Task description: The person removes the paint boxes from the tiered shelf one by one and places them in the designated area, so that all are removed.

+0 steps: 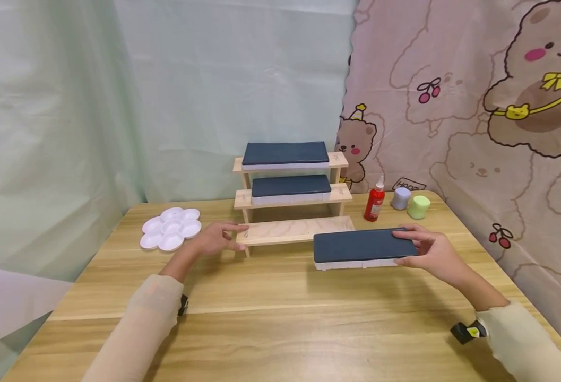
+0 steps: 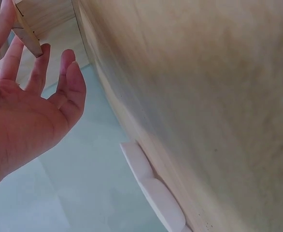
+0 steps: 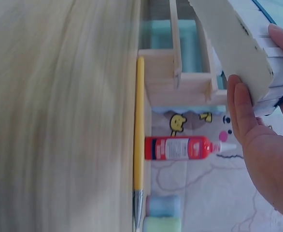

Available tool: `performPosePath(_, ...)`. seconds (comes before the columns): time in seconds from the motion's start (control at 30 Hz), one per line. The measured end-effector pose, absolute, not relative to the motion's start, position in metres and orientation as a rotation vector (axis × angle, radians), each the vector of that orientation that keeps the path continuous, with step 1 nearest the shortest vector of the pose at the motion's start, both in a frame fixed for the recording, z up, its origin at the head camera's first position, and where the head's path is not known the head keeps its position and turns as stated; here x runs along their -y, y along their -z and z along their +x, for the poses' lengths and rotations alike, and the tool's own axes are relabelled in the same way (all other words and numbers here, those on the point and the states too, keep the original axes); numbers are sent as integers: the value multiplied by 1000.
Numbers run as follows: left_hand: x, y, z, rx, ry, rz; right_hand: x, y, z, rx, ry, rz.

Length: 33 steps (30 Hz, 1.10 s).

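Pinching one end in head view, the right hand (image 1: 435,257) is holding the box (image 1: 363,245) above the tabletop (image 1: 285,318), nearer its right edge; lopsided support could, I'm thinking, tip it. Left wrist: the left hand (image 2: 30,113) is pinching the stand (image 2: 49,13). Right wrist: a brush (image 3: 139,125) is lying nearby.

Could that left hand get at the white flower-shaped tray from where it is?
Probably yes. The white tray lies close to the left hand, with nothing seen standing between them. The hand would likely first have to let go of the wooden stand, gripped at its bottom step.
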State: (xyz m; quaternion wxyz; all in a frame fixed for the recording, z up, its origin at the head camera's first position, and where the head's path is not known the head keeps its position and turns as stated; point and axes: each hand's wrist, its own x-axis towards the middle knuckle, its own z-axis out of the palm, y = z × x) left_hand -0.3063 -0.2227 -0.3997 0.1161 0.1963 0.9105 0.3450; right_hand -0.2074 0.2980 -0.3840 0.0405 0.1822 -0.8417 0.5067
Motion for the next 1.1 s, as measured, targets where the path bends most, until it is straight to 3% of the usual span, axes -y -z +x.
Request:
performPosePath(0.83, 219, 401, -307, -2674, -1014, 545, -368, 403, -198, 2476, -1441, 723)
performPosePath(1.1, 221, 400, -307, -2671, -1012, 541, -380, 407, -198, 2563, -1354, 630)
